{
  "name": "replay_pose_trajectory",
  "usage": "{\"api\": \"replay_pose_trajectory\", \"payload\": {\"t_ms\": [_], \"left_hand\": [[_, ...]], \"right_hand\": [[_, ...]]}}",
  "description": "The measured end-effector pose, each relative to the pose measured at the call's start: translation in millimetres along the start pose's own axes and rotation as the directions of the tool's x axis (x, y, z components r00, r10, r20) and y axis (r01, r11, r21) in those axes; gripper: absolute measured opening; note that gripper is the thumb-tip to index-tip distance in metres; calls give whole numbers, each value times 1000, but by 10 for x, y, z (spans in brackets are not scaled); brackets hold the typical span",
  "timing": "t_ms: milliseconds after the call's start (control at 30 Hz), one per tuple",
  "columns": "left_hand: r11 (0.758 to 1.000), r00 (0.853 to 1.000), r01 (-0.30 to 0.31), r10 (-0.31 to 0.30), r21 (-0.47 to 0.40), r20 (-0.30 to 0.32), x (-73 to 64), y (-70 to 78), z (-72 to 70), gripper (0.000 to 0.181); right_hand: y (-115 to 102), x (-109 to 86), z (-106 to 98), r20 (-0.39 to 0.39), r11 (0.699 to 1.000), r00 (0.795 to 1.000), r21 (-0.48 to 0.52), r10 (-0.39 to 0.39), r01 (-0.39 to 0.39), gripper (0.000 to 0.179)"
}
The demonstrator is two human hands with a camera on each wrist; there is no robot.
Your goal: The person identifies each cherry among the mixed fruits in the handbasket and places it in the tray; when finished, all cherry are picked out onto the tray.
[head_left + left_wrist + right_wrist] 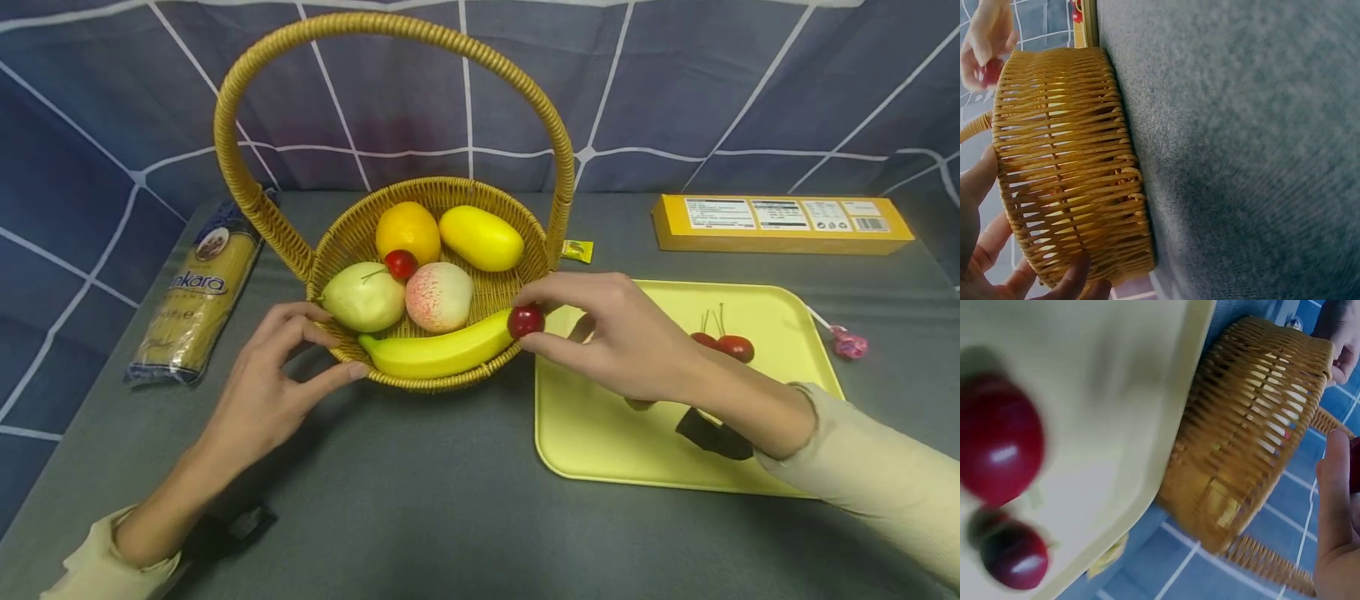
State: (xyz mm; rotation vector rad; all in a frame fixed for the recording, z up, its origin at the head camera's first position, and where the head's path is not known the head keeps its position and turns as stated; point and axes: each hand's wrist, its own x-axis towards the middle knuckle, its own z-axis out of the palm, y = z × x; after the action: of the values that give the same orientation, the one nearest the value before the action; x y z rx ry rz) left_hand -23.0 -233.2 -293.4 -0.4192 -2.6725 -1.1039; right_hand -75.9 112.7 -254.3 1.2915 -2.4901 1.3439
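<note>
A round wicker basket (431,384) with a tall arched handle (397,23) holds fruit. Inside lie an orange (408,229), a mango (482,239), a green pear (363,297), a peach (439,297), a banana (442,348) and a bright red cherry (401,264) with a stem. My left hand (262,379) grips the basket's near left rim between thumb and fingers, and in the left wrist view its fingers lie against the woven side (1072,169). Over the right rim, my right hand (622,333) pinches a dark red cherry (527,322) beside the banana's tip.
Right of the basket lies a yellow tray (592,442) with red cherries (737,348), partly hidden by my right arm. Behind it sits a long yellow box (780,225). A pink lollipop (850,342), a small yellow packet (577,251) and a pasta bag (197,292) lie around.
</note>
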Motion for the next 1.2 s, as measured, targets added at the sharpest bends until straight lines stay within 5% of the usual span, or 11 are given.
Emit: {"api": "replay_pose_trajectory", "payload": {"t_ms": [200,367,533,867,1200], "left_hand": [[1000,1000,20,-20,2,10,1,10,-9,31],[1000,1000,19,-19,-1,9,-2,13,-10,31],[1000,1000,11,-11,1,0,-14,4,-21,32],[1000,1000,0,0,-8,-6,-11,-13,-8,32],[1000,1000,8,-8,-4,-2,-11,-15,0,33]], "right_hand": [[38,-353,-229,-43,993,993,-39,110,-112,33],[132,-636,-376,-72,967,967,-59,242,-247,36],[268,-885,-508,-14,937,946,-132,324,-323,41],[548,-1298,-681,120,903,906,-205,407,-378,36],[602,-1364,-636,199,901,886,-211,420,-379,34]]}}
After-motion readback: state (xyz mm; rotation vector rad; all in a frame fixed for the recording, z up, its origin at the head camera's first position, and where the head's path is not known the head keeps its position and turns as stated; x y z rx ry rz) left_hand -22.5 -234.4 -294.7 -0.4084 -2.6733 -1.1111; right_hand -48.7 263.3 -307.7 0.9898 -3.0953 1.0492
